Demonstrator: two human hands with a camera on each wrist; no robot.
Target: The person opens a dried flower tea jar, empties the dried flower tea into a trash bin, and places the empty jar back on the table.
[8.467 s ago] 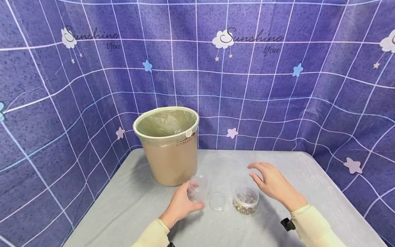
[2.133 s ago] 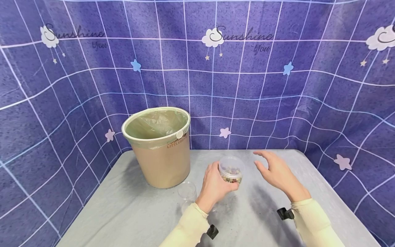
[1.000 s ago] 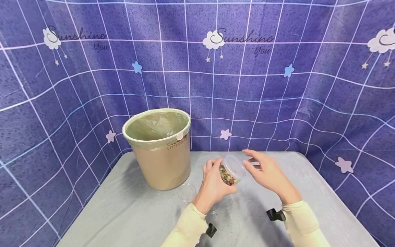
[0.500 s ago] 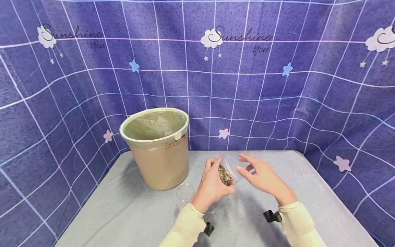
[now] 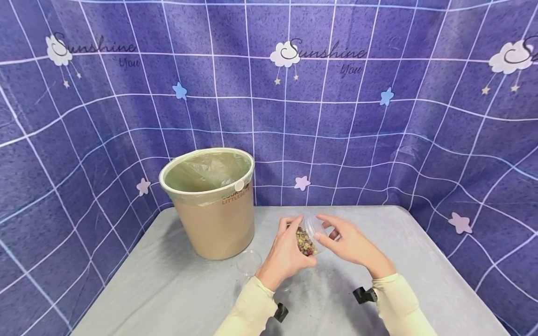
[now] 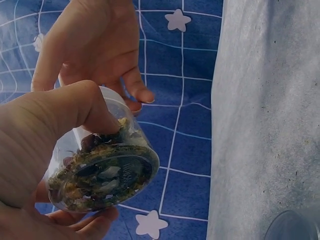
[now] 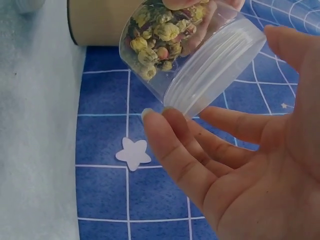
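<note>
In the head view, my left hand (image 5: 286, 252) grips a clear plastic jar (image 5: 306, 241) above the table, tilted so its lidded end points to the upper right. Small dried flower buds (image 7: 155, 45), yellow and reddish, fill part of it. The left wrist view shows its round base (image 6: 107, 180) between thumb and fingers. A translucent screw lid (image 7: 217, 65) caps the jar. My right hand (image 5: 346, 240) is at that lid, thumb and fingers spread around its rim, fingertips right at the edge in the right wrist view.
A beige bin (image 5: 214, 224) with a green liner bag (image 5: 210, 170) stands at the back left of the grey table (image 5: 168, 289). Beside my left forearm, a clear empty container (image 5: 249, 262) sits on the table, partly hidden. A blue gridded curtain (image 5: 336, 116) surrounds the table.
Earlier, my left hand held a clear container on the left; it then picked up the jar of buds and tilted it. My right hand has moved left, up to the jar's lid.
</note>
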